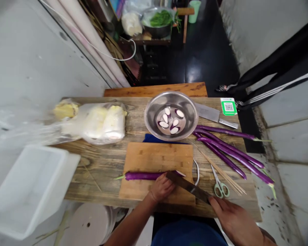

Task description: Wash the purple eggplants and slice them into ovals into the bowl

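Note:
A long purple eggplant point(141, 176) lies across the near part of a wooden cutting board point(156, 157). My left hand point(162, 188) is closed over its right end and holds it down. My right hand point(234, 220) grips the handle of a dark knife point(187, 184), whose blade rests at the cut end of the eggplant beside my left fingers. Behind the board stands a steel bowl point(154, 112) with several white-faced eggplant slices point(170, 121) in it.
Three whole eggplants point(228, 147) lie right of the board, beside bamboo skewers point(220, 171) and green-handled scissors point(220, 186). A cleaver point(213, 114) and a green QR card point(228, 106) lie behind them. Bagged cabbage point(102, 123) sits left; a white tub point(28, 188) stands off the table.

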{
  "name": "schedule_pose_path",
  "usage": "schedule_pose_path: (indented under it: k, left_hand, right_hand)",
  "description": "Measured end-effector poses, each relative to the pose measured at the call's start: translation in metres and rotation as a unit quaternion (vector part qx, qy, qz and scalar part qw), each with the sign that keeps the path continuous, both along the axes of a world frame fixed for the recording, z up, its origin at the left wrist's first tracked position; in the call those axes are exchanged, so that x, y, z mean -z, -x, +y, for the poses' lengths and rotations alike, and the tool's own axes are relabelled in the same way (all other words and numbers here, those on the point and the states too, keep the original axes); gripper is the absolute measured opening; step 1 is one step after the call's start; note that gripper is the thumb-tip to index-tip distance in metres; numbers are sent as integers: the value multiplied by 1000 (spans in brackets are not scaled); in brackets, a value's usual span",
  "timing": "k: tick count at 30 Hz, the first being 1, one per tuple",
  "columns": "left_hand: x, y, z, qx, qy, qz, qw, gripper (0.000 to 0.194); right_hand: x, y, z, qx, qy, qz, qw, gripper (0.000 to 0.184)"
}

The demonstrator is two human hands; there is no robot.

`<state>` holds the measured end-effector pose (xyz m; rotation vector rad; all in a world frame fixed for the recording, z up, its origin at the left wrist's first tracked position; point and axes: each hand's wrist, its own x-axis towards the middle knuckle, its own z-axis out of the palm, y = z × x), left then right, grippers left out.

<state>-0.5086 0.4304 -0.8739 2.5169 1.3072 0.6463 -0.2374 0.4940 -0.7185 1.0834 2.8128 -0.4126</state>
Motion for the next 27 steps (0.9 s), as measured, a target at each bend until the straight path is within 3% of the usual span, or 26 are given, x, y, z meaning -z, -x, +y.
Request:
schedule_pose_path:
  k: [5,12,20,27]
  left_hand:
    - [0,1,1,1,26,-4,1000,28]
    - [2,6,-1,6,79,-48,996,31]
    - [-5,2,5,-18,-56,-48,997,24]
    - [-6,3,6,-6,-60,-42,997,27]
  right_hand:
    - [-9,0,7,-36,-5,9,999,45]
    - [-22,9,11,-41,103,-98,989,29]
    - [-23,14,16,-36,95,-103,990,24]
    - [-16,14,16,-45,113,-117,986,24]
